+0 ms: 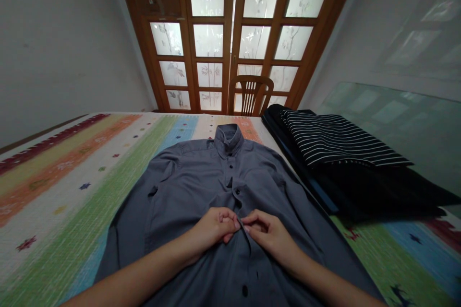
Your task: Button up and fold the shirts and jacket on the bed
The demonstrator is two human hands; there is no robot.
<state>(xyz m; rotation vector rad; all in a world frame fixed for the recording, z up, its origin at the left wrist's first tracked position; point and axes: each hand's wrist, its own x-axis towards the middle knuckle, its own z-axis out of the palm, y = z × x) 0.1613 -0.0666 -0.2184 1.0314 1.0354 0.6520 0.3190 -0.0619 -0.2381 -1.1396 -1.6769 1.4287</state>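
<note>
A dark grey button-up shirt (190,172) lies front side up, its collar pointing away from me. Midway down the front placket, my left hand (219,224) pinches the cloth edge between thumb and fingers. Just to its right, my right hand (268,232) pinches the same placket edge, which is lifted a little between the two hands. Any button under the fingertips is hidden. Above my hands a dark button (237,192) shows on the placket, and another button (245,291) lies below them, near the bottom of the view.
A striped, multicoloured tablecloth (97,172) covers the table. At the right lies a stack of folded dark clothes (360,187), topped by a black-and-white striped garment (342,139). A wooden chair (252,93) stands beyond the far edge, before glazed wooden doors (232,33).
</note>
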